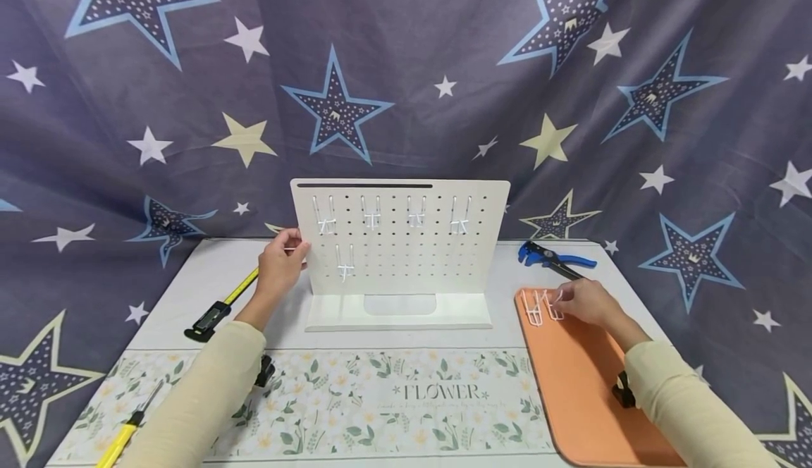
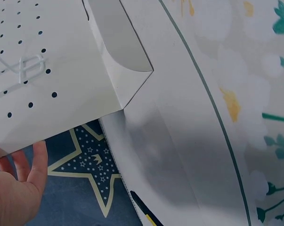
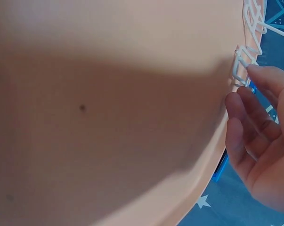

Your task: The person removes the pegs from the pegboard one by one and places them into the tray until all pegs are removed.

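A white pegboard (image 1: 419,283) stands upright on its base, with several white wire hooks (image 1: 371,214) hung on it: a row along the top and one lower at left. My left hand (image 1: 282,263) holds the board's left edge, thumb in front. The left wrist view shows that hand (image 2: 19,183) with fingers reaching behind the edge. At the far end of the orange tray (image 1: 590,383), my right hand (image 1: 590,304) pinches a white wire hook (image 3: 239,66) between thumb and fingertips. Beside it, more wire hooks (image 1: 534,309) lie at the tray's far left corner.
Blue-handled wire strippers (image 1: 555,260) lie behind the tray. On the left are a digital caliper (image 1: 209,318) with a yellow scale and a yellow-handled screwdriver (image 1: 120,441). A floral mat (image 1: 355,401) covers the table's front. A star-patterned curtain (image 1: 393,38) hangs behind.
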The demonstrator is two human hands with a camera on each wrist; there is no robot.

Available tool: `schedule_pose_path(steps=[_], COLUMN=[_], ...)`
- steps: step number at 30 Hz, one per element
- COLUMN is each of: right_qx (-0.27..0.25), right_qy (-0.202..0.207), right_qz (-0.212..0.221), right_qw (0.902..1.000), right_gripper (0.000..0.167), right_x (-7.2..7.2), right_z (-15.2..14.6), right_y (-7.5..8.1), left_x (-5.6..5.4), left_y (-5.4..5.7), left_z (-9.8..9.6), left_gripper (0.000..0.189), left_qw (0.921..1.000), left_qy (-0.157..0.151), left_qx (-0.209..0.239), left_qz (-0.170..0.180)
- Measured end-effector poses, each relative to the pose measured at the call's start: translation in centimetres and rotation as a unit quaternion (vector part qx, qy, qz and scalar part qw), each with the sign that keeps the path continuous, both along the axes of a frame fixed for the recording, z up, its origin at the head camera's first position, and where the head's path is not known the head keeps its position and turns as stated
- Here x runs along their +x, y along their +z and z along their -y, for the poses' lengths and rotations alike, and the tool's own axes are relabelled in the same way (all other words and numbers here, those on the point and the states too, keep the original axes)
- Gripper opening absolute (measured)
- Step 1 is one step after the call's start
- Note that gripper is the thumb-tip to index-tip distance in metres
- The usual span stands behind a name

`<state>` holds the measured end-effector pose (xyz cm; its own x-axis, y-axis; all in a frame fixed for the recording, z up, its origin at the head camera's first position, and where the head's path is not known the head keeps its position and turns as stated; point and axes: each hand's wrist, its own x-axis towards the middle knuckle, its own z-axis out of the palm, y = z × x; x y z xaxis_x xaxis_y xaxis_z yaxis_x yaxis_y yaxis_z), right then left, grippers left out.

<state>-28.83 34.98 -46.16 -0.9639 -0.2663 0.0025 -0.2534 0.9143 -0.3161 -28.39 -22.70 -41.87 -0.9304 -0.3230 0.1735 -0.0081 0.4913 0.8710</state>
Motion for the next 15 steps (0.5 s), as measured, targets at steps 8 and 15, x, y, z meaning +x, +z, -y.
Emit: schedule_pose_path(steps=[8, 15], right_qx=[0.002, 0.007], right_qy=[0.008, 0.029], right_qz=[-0.002, -0.002], right_qw=[1.0000, 0.9996], right_gripper=[0.009, 0.005], right_x=[0.0, -0.4], right_z=[0.0, -0.6], right_y=[-0.1, 0.9], left_x=[0.0, 0.0], left_y=[-0.1, -0.1], left_z=[0.0, 0.1], left_gripper=[0.022, 0.022], left_qw=[1.0000, 1.0000], left_qy=[-0.001, -0.003], left_qx=[0.002, 0.005], left_qz=[-0.002, -0.003])
